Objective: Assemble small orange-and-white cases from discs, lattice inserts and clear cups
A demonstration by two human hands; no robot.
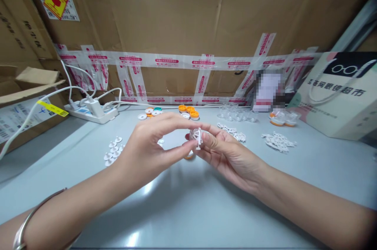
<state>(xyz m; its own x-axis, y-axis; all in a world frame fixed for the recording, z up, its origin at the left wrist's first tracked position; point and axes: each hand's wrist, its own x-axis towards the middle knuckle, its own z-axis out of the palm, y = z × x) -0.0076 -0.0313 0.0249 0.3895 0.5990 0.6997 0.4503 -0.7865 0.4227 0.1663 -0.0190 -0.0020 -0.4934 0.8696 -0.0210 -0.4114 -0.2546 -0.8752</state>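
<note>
A small white openwork piece (196, 135) is pinched between the nearly closed fingers of the left hand (150, 144) and the right hand (232, 152), raised above the desk (176, 210) — a grip at the fingertips that could let it slip if either hand presses unevenly, or crack its thin struts if both squeeze hard. Dropped, it could strike the orange-rimmed disc (189, 156) just below, while white pegged discs (113, 152) near the left wrist could be knocked by a sideways sweep; the front edge offers more room.
</note>
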